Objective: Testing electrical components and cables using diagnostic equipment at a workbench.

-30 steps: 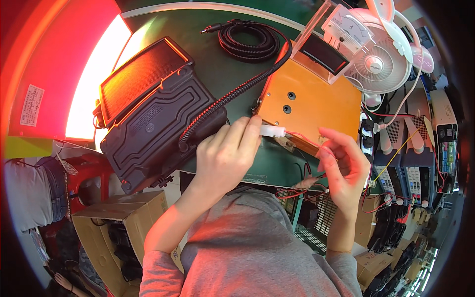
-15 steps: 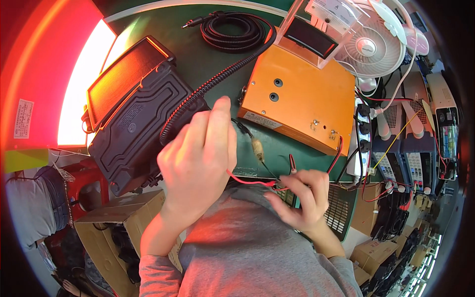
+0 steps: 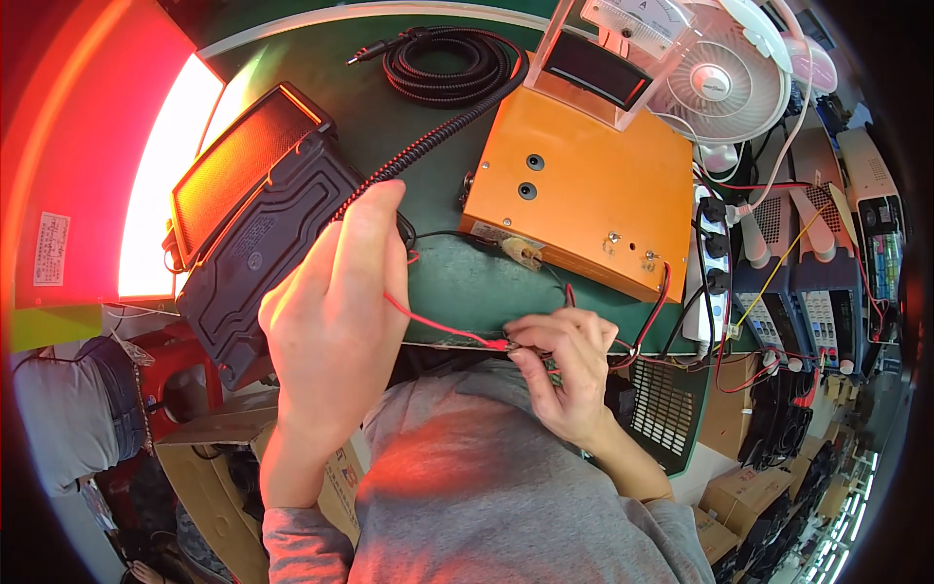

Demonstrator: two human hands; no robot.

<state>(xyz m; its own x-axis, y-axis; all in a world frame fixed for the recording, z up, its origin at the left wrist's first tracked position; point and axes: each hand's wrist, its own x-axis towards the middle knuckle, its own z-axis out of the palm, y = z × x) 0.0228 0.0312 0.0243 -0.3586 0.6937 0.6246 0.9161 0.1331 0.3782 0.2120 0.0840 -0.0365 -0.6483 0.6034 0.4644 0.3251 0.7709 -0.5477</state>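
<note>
At the left, my left hand (image 3: 336, 311) lies over the near right end of a black speaker-like box (image 3: 258, 248), its fingers curled. What they hold is hidden under the hand. A thin red wire (image 3: 433, 321) runs from beneath it to my right hand (image 3: 569, 365). My right thumb and fingertips pinch the wire's red-sleeved end (image 3: 498, 345) at the table's front edge. A black lead with a yellowish, wrapped-looking piece (image 3: 522, 253) lies against the orange box (image 3: 584, 195). A black ribbed cable (image 3: 428, 146) passes behind my left hand.
Behind stand a clear holder with an analog meter (image 3: 642, 21) and a white fan (image 3: 715, 83). To the right are a white power strip (image 3: 710, 258) and bench instruments (image 3: 827, 292). A bright red-lit panel (image 3: 161, 185) stands left. Cardboard boxes (image 3: 214, 467) sit below the table.
Both hands have shifted left, the left one farther over the black box. The red wire moved with them and now spans more visibly between them. The yellowish piece lies nearer the orange box.
</note>
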